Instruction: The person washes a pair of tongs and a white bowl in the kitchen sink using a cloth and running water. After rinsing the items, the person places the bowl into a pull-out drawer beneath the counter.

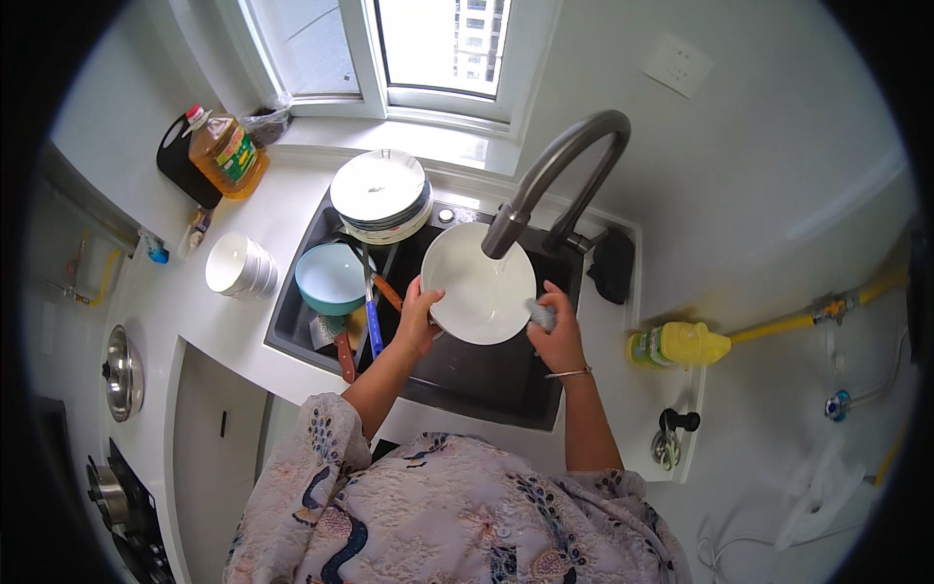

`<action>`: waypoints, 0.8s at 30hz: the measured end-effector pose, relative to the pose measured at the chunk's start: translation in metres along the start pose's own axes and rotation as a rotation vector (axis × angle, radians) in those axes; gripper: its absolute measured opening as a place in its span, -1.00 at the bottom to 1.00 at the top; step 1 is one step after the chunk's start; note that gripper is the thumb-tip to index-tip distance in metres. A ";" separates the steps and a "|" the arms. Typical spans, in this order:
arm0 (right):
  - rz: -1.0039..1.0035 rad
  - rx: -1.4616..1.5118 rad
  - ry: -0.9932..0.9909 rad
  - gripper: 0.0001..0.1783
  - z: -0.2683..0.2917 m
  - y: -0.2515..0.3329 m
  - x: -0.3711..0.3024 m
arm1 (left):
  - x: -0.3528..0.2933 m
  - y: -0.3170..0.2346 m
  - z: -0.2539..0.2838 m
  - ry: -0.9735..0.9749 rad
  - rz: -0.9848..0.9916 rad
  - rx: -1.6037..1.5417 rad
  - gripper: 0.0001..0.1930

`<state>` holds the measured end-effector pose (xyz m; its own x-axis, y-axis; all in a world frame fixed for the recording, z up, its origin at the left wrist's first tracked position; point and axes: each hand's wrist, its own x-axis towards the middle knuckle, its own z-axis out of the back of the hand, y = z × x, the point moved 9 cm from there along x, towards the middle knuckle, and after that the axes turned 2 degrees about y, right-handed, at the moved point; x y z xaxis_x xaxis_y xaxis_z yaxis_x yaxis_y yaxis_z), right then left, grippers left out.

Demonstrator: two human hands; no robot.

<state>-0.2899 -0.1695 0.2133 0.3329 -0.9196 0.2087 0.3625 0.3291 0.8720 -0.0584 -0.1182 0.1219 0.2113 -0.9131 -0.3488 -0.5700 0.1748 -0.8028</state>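
A round white dish [478, 292] is tilted up over the right basin of the dark sink [506, 389]. My left hand [418, 319] grips its left rim, thumb on the inner face and fingers behind. At the dish's right rim, my right hand [557, 331] is closed around a grey scrubber [540, 313]. Directly above the dish hangs the head of the grey faucet [506, 232]; I cannot make out any running water. Left of my left hand, a light blue bowl [331, 275], a red-handled knife [344, 355] and a blue-handled utensil [374, 326] lie in the left basin.
Stacked plates [377, 185] stand at the sink's back left. White bowls [239, 265] and an oil jug [229, 154] are on the left counter. A dark cloth [612, 265], a yellow bottle [678, 345] and a wire scrubber [665, 449] sit on the right.
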 end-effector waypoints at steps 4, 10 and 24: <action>0.382 -0.333 0.256 -0.71 -0.049 0.026 0.036 | 0.007 0.006 0.008 -0.038 0.011 0.018 -0.33; 0.209 -0.509 0.431 -0.76 -0.114 -0.056 0.053 | 0.008 0.007 0.010 -0.037 -0.040 -0.007 -0.36; 0.649 -0.692 0.520 -0.80 -0.107 -0.015 -0.009 | 0.038 0.002 0.006 0.128 0.067 0.119 -0.42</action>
<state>-0.2050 -0.1427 0.1510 0.9080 -0.3762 0.1844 0.3428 0.9201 0.1895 -0.0470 -0.1502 0.1040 0.0690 -0.9358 -0.3457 -0.4801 0.2726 -0.8338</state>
